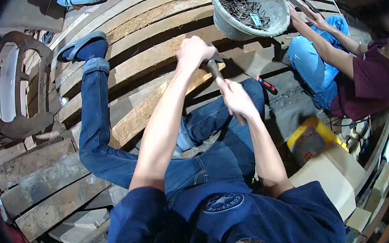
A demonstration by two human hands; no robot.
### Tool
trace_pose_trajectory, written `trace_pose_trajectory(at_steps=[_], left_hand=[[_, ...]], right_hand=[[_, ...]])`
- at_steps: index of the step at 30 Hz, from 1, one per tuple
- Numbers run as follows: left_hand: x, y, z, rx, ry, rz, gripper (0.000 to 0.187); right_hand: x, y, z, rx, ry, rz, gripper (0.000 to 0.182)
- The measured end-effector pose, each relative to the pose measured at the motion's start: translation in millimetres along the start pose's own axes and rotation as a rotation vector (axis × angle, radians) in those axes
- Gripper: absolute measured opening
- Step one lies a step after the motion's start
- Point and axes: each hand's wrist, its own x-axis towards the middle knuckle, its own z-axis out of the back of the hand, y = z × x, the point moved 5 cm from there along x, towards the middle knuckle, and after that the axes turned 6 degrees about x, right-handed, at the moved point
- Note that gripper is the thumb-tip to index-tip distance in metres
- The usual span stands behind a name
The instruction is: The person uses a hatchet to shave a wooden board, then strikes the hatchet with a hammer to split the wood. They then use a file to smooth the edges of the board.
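My right hand (237, 99) is wrapped round the handle of a hammer (214, 67), whose metal head sits close beside my left hand. My left hand (194, 52) is closed in a fist over the slatted boards, near the end of a light wooden plank (139, 120). What its fingers hold, if anything, is hidden. The plank lies slantwise between my legs, passing behind my left forearm. Just beyond my hands stands a grey bucket (220, 21) with many dark nails (245, 12) and a small light-blue piece in it.
A red-and-black handled tool (267, 86) lies right of my knee. At right a co-worker (367, 78) sits holding a flat, dark object. A yellow container (297, 137) and cardboard box (323, 179) are on my right. Rusty metal frame (24, 124) stands left; wooden slats (48, 181) surround me.
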Motion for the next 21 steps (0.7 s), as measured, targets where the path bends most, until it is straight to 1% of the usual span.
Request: trace_pose_trajectory(at_steps=[1, 2, 3, 5, 7, 8, 11, 13, 14, 16, 17, 18, 21], left_hand=[[-6.3, 12.1, 1.6, -0.046, -0.035, -0.028, 0.05], [-11.4, 24.9, 3.6, -0.054, -0.065, -0.002, 0.055], [-29.9, 35.9, 13.0, -0.134, -0.018, 0.036, 0.059], [-38.9, 63.5, 10.5, -0.134, -0.066, 0.1, 0.057], [-54.3, 79.7, 14.6, -0.096, -0.167, 0.076, 0.056], [-62.7, 86.7, 16.7, -0.087, -0.131, 0.144, 0.057], [-73.5, 109.6, 13.4, -0.104, -0.114, 0.177, 0.058], [-74.6, 122.7, 9.0, -0.044, -0.226, 0.164, 0.059], [-74.4, 132.1, 1.9, -0.098, -0.169, 0.215, 0.058], [-83.1, 133.1, 5.7, -0.146, -0.114, 0.219, 0.056], [-85.3, 134.0, 4.0, -0.171, -0.085, 0.22, 0.056], [-85.2, 135.7, 1.0, -0.152, -0.117, 0.214, 0.055], [-77.8, 145.6, -19.3, -0.314, 0.002, 0.176, 0.058]], right_hand=[[-4.4, 3.6, -6.6, 0.009, 0.012, 0.013, 0.054], [-11.1, 11.0, -11.5, -0.044, 0.068, 0.026, 0.052], [-15.4, 14.4, -18.5, -0.07, 0.067, 0.059, 0.052], [-19.6, 19.3, -30.2, -0.214, 0.102, 0.161, 0.051], [-22.5, 18.5, -44.7, -0.182, 0.131, 0.169, 0.047], [-22.5, 17.5, -50.9, -0.184, 0.147, 0.176, 0.047], [-28.4, 22.4, -64.0, -0.22, 0.202, 0.155, 0.047], [-26.0, 15.7, -75.9, -0.237, 0.203, 0.188, 0.047], [-26.2, 12.0, -79.4, -0.223, 0.244, 0.153, 0.047], [-29.6, 15.6, -81.6, -0.251, 0.245, 0.144, 0.047], [-30.6, 15.8, -82.1, -0.265, 0.245, 0.138, 0.047], [-29.3, 12.8, -83.7, -0.272, 0.259, 0.164, 0.047], [-35.4, 8.9, -77.9, -0.218, 0.207, 0.176, 0.04]])
